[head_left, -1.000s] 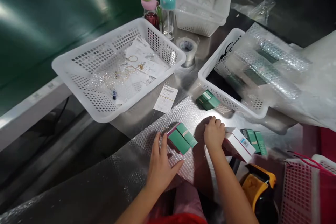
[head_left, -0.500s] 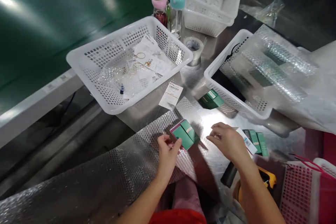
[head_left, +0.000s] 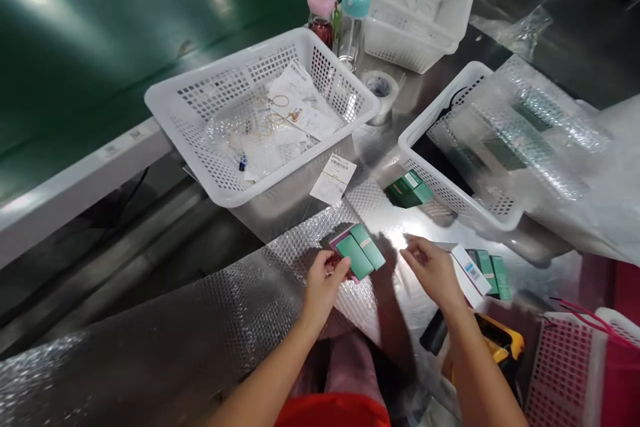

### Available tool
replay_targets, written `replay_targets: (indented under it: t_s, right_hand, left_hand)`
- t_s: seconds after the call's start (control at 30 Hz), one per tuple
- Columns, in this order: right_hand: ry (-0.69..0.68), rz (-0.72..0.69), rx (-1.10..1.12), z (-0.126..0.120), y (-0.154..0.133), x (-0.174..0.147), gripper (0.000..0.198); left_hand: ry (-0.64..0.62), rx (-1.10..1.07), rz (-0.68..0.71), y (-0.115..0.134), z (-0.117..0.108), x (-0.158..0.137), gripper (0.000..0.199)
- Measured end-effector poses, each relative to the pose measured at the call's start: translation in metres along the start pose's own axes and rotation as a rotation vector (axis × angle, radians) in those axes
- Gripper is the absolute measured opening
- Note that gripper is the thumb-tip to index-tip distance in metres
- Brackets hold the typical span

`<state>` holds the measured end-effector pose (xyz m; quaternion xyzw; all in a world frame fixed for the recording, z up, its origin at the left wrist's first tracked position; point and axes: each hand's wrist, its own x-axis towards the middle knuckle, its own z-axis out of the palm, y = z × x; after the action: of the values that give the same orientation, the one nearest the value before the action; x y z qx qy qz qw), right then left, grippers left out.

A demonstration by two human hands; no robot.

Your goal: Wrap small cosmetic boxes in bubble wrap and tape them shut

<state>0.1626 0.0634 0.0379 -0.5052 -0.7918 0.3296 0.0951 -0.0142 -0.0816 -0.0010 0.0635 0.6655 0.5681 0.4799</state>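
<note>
Head view: left hand (head_left: 323,283) fingertips pinch near edge of green boxes (head_left: 359,251) lying on bubble wrap (head_left: 260,293). Right hand (head_left: 433,270) hovers just right, fingers loosely curled, holding nothing. White box (head_left: 469,273) beside it.

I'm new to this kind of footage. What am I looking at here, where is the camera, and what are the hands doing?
No machine here: the camera sits on a person's head, looking down at their own bare hands. The left hand pinches the near corner of a small stack of green boxes lying on a bubble wrap sheet. The right hand hovers open beside them, holding nothing. Around lie white baskets, a paper slip, a tape roll and two bottles.
</note>
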Motion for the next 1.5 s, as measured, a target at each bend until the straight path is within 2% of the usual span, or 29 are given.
replay_targets:
  t_s: [0.07, 0.13, 0.2, 0.27, 0.37, 0.5, 0.7, 0.83, 1.03, 1.17, 1.23, 1.4, 1.5]
  right_hand:
    - [0.212, 0.005, -0.198, -0.007, -0.002, 0.0, 0.03]
    - [0.388, -0.148, -0.301, -0.004, -0.015, -0.008, 0.034]
    - [0.389, -0.349, -0.25, 0.011, -0.032, -0.023, 0.036]
    - [0.3, -0.445, -0.151, 0.036, -0.043, -0.037, 0.05]
    - [0.294, -0.414, -0.081, 0.077, -0.038, -0.048, 0.069]
    - [0.369, -0.393, -0.026, 0.116, -0.013, -0.045, 0.061]
    - [0.434, -0.366, -0.024, 0.134, -0.003, -0.042, 0.042]
    - [0.447, -0.406, 0.012, 0.137, -0.003, -0.042, 0.041]
    - [0.466, -0.34, 0.014, 0.138, -0.01, -0.043, 0.046]
    - [0.468, -0.327, -0.009, 0.133, -0.013, -0.043, 0.042]
    - [0.46, -0.337, -0.011, 0.131, -0.011, -0.043, 0.041]
    - [0.513, -0.409, -0.004, 0.13, -0.005, -0.041, 0.041]
    - [0.529, -0.416, 0.02, 0.133, -0.008, -0.043, 0.042]
  left_hand:
    - [0.009, 0.179, 0.146, -0.001, -0.017, 0.001, 0.034]
    - [0.048, 0.42, 0.334, -0.002, -0.037, 0.002, 0.024]
    - [0.051, 0.681, 0.518, -0.003, -0.056, 0.006, 0.025]
    - [-0.021, 0.919, 0.636, -0.003, -0.07, 0.012, 0.039]
    - [-0.17, 1.207, 0.724, -0.004, -0.079, 0.023, 0.069]
    - [-0.297, 1.421, 0.765, -0.007, -0.082, 0.034, 0.087]
    - [-0.29, 1.461, 0.725, -0.015, -0.086, 0.04, 0.09]
    - [-0.303, 1.421, 0.71, -0.015, -0.086, 0.042, 0.09]
    - [-0.309, 1.411, 0.7, -0.011, -0.085, 0.042, 0.09]
    - [-0.308, 1.399, 0.729, -0.013, -0.088, 0.043, 0.091]
    - [-0.309, 1.374, 0.742, -0.015, -0.089, 0.044, 0.097]
    - [-0.278, 1.282, 0.683, -0.019, -0.089, 0.045, 0.129]
    - [-0.273, 1.253, 0.657, -0.018, -0.087, 0.044, 0.138]
